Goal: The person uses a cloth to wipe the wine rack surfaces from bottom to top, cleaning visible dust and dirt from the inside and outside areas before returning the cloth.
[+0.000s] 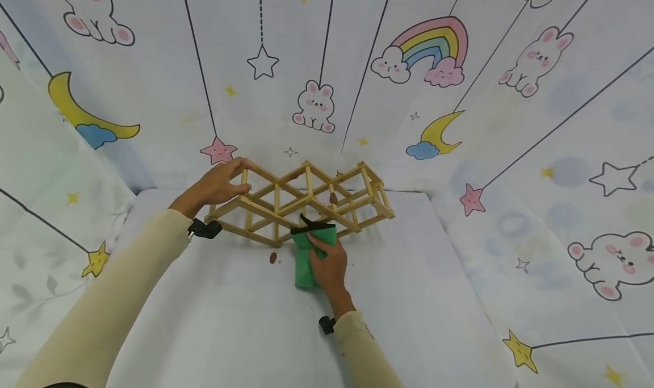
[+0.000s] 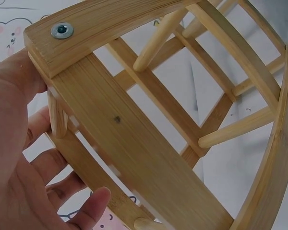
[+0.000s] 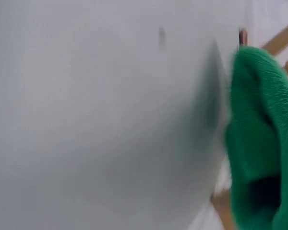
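Note:
A folding lattice rack (image 1: 309,180) of pale wood slats and round rods stands tilted at the far side of the white surface. My left hand (image 1: 219,184) grips its left end, fingers around the end rod; in the left wrist view a screw shows in the slat (image 2: 129,139) beside the thumb. My right hand (image 1: 331,266) holds a green cloth (image 1: 304,266) with a dark edge, just in front of the rack's lower middle. Close up, the right wrist view shows the fuzzy, folded cloth (image 3: 252,148); the fingers are out of that view.
A small brown piece (image 1: 273,258) lies on the white-covered surface (image 1: 230,320) left of the cloth. Another brown piece (image 1: 333,198) shows through the rack. Printed fabric walls (image 1: 357,104) with rabbits, stars and moons enclose the back and sides.

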`<state>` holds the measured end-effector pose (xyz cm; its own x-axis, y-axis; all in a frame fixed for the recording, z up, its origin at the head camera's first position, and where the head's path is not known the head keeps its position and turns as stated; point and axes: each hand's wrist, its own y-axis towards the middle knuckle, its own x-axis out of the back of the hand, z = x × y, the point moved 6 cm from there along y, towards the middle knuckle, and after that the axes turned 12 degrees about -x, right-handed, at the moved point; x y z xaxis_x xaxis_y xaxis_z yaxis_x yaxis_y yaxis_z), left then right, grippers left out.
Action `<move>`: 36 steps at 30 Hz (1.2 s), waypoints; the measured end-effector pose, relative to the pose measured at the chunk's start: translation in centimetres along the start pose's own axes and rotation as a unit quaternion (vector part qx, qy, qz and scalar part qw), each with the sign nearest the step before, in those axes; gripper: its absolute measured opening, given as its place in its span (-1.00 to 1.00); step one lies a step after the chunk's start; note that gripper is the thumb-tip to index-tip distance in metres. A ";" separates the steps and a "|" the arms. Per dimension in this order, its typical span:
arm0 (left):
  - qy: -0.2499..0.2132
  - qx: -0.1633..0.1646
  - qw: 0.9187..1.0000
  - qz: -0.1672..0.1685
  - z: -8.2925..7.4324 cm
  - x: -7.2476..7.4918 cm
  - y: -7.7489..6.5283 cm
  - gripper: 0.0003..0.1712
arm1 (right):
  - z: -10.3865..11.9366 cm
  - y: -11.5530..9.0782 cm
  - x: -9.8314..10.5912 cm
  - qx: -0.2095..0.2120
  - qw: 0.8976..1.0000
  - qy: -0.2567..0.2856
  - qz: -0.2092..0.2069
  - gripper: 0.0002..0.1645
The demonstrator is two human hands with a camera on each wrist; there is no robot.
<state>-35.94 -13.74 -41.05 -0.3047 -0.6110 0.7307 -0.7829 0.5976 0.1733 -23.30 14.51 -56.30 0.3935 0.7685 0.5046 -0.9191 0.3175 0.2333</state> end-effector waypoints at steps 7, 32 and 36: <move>-0.003 -0.005 1.000 -0.005 0.1 0.1 -0.1 -0.45 | 0.1 -0.8 -5.2 -0.046 0.994 0.040 0.093 -0.54; 0.000 -0.005 1.000 -0.022 0.0 -0.4 -0.2 -0.47 | 3.3 -0.1 1.4 0.098 0.988 0.109 -0.044 -0.56; 0.004 0.000 1.000 -0.017 -0.2 -0.3 -0.1 -0.45 | 0.4 1.2 1.8 0.014 0.999 -0.001 -0.046 -0.54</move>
<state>-35.65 -13.55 -41.15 -0.2736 -0.6268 0.7295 -0.7927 0.5765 0.1981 -23.65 16.04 -54.84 0.4757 0.7355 0.4826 -0.8786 0.3703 0.3017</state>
